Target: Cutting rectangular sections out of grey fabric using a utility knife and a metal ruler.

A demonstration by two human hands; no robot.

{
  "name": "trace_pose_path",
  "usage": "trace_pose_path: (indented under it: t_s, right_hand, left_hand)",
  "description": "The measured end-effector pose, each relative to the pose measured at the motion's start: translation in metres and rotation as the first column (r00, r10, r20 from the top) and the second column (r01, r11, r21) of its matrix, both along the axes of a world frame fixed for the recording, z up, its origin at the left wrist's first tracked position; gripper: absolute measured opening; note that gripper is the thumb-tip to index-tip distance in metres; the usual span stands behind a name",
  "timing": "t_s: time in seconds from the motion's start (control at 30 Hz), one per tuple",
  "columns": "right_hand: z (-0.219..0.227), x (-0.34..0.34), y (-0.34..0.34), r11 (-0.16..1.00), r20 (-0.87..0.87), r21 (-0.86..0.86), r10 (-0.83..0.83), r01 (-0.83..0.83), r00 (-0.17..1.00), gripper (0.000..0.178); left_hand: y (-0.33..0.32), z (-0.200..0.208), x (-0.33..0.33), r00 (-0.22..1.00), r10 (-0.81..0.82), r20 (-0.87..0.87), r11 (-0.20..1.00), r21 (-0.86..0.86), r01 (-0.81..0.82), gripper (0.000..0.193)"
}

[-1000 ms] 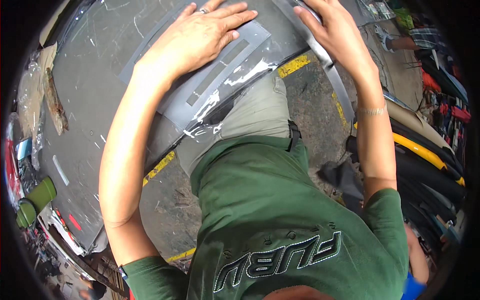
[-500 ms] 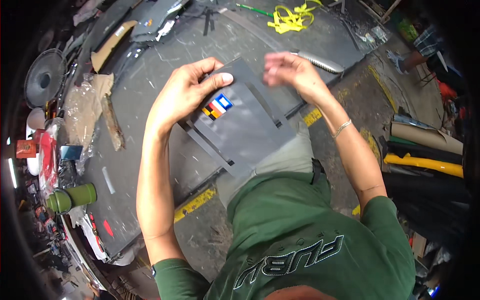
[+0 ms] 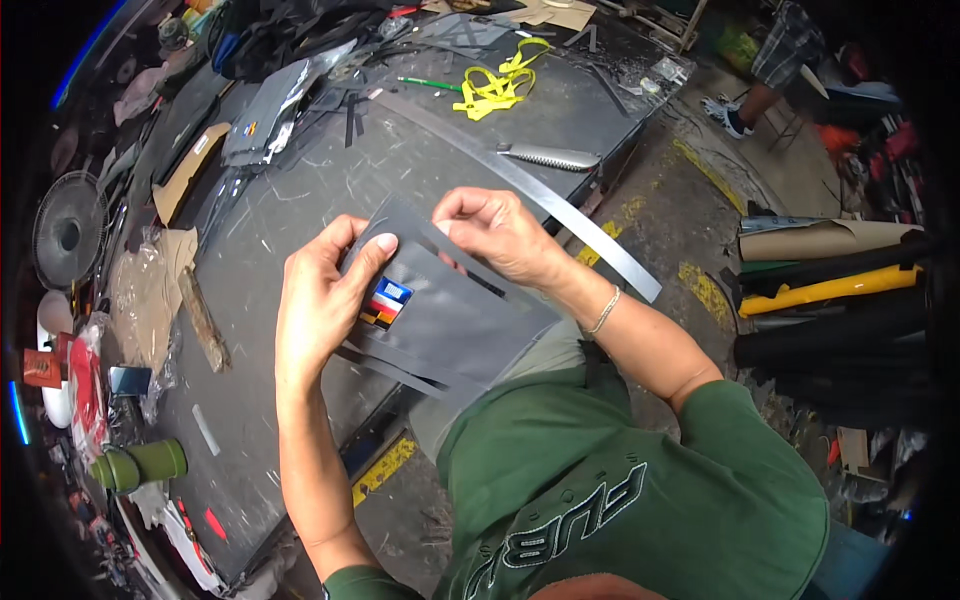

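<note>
A flat grey sheet (image 3: pixel 450 320), apparently vinyl or plastic, is held up at the table's near edge. It has a long slot near each side and a small multicoloured label (image 3: pixel 388 302) on its face. My left hand (image 3: pixel 325 290) grips its left upper edge, thumb on the front and fingers behind. My right hand (image 3: pixel 505 235) is closed at the upper right edge, thumb and forefinger pinched beside the slot. Skin shows through that slot, so some fingers are behind the sheet.
On the dark table (image 3: pixel 270 400) lie a steel ruler (image 3: pixel 560 205), a cutter knife (image 3: pixel 550 156), a yellow tape measure (image 3: pixel 495 92) and a green pencil (image 3: pixel 430 83). A fan (image 3: pixel 70 235) and green bottle (image 3: pixel 140 465) are leftward. Rolls of material (image 3: pixel 830 290) lie rightward; a person's leg (image 3: pixel 755 105) is beyond.
My right hand has come from apart to the sheet's right edge and closed there. The sheet is tilted more. The view has shifted, showing more of the ruler.
</note>
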State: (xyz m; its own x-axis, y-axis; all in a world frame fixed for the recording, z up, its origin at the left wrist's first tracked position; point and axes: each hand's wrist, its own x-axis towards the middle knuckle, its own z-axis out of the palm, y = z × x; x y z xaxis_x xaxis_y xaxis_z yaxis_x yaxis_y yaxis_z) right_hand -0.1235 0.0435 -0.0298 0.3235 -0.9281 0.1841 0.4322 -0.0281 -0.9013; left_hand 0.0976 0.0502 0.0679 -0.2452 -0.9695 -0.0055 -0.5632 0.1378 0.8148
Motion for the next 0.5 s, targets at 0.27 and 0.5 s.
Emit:
trace_pose_path:
  t_s: [0.27, 0.5]
  right_hand:
    - [-0.014, -0.041, 0.022, 0.928, 0.133, 0.357, 0.066, -0.110, 0.989, 0.070]
    - [-0.032, -0.058, 0.074, 0.876, 0.344, 0.456, -0.014, -0.154, 0.939, 0.089]
  left_hand:
    - [-0.019, -0.027, 0.014, 0.996, -0.064, -0.060, 0.998, 0.024, 0.066, 0.039]
    - [-0.028, -0.047, 0.033, 0.975, -0.006, -0.222, 0.993, 0.113, 0.032, 0.038]
